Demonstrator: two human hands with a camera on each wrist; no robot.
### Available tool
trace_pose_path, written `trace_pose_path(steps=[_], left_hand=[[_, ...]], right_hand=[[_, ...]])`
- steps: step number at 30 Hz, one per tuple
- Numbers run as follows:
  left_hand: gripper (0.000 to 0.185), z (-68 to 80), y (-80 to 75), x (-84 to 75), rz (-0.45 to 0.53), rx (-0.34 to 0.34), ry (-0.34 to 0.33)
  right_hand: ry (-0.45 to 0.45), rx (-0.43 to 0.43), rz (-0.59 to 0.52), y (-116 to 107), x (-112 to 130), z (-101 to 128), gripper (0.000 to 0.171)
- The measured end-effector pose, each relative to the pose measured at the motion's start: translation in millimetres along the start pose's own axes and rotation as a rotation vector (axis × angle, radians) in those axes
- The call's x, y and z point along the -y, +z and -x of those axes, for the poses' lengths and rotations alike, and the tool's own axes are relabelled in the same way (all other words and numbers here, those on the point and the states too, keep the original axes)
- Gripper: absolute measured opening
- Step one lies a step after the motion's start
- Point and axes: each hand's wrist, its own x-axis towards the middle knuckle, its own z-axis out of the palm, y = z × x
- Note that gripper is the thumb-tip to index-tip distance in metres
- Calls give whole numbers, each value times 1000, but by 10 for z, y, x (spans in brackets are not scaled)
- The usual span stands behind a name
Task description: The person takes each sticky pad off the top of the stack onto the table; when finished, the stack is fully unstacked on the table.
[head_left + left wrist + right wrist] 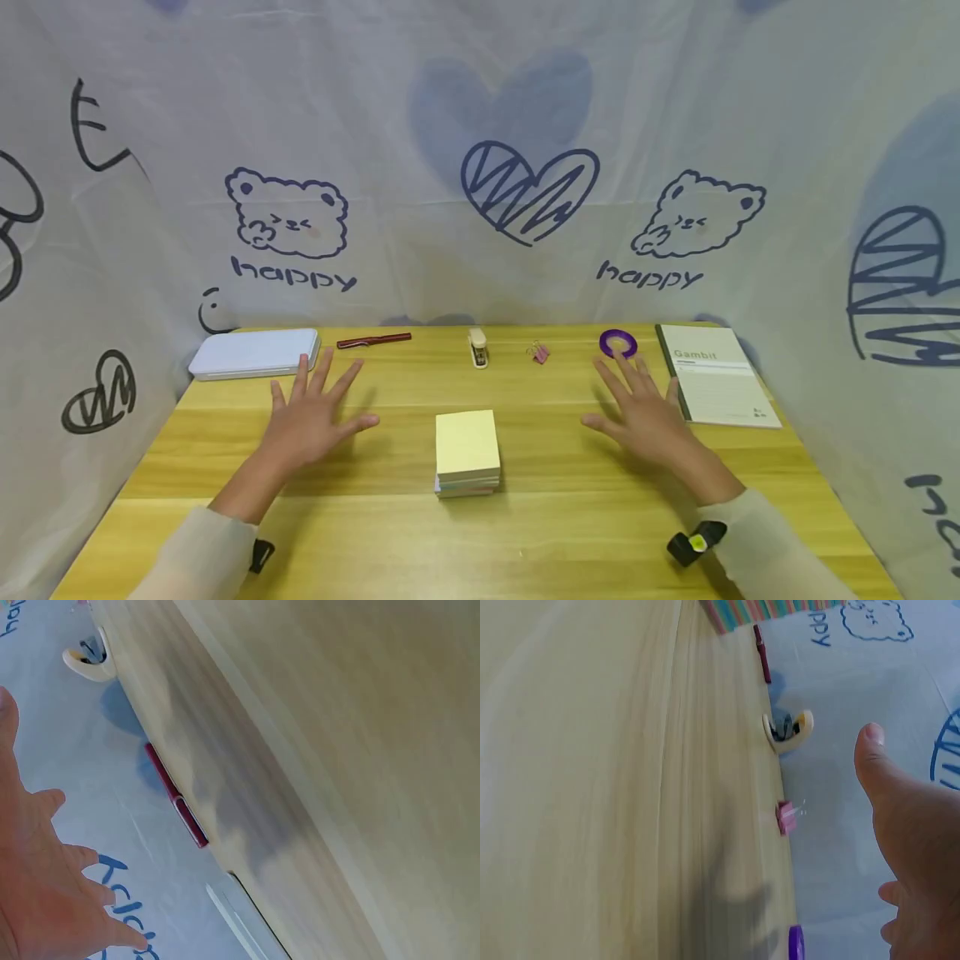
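Note:
Both hands hover over the wooden table with fingers spread, holding nothing. In the head view my left hand (306, 423) is nearest the white case (255, 353) and the dark red pen (373, 341). My right hand (647, 421) is nearest the purple tape ring (618, 342) and the notebook (716, 375), whose left edge its thumbless side overlaps. Midway between the hands sits a stack of sticky notes (467, 446), yellow on top with coloured layers below. The left wrist view shows the pen (177, 796) lying beyond the left fingers.
Along the back of the table (525, 542) stand a small cream stapler (478, 348) and a pink binder clip (539, 354). A white cloth (405, 275) printed with bears and hearts hangs behind and at both sides.

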Motion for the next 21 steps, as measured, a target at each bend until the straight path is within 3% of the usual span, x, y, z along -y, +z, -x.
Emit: trace_pose_path(steps=[12,21], left_hand=[[92,153,31,-266,98,16,94],[92,254,154,-551,279,21,252]], right_hand=[[-142,20,-63,-14,372,-70,93],[-265,70,-157,-11,694,-95,94]])
